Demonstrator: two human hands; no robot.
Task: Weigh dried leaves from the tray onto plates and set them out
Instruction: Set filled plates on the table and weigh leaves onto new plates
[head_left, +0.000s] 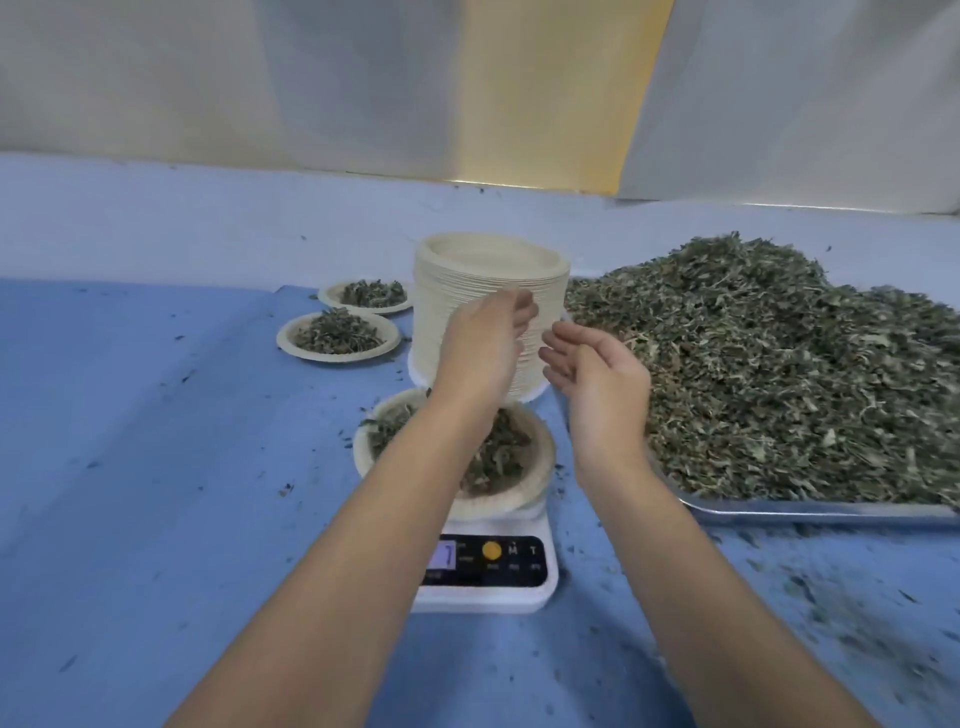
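Already two filled paper plates (337, 338) sit at the left of the blue table (130, 415), one just behind the other, each holding a small mound of dried leaves. Next to them rises a tall stack of empty plates (488, 270). In front of the stack, a third plate (524, 483) rests on the white kitchen scale (483, 571), heaped with leaves; the display is too blurred to read.

Both forearms reach in above that plate. The left hand (483, 343) is raised before the stack, back to the camera and fingertips blurred, so whether it pinches anything cannot be told. The right hand (597, 374) hangs just beside it, palm turned inward, fingers relaxed and apart, holding nothing. Neither hand touches the plate on the scale.

To the right, the metal tray (779, 512) carries the big heap of dried leaves (753, 374), with crumbs scattered on the cloth around it.

The step in hand appears to be the weighing of the third portion, which looks loaded. If the reading is right, the next move calls for lifting this plate level by its rim, so nothing spills, and setting it beside the two at the left, then drawing a fresh plate from the stack.
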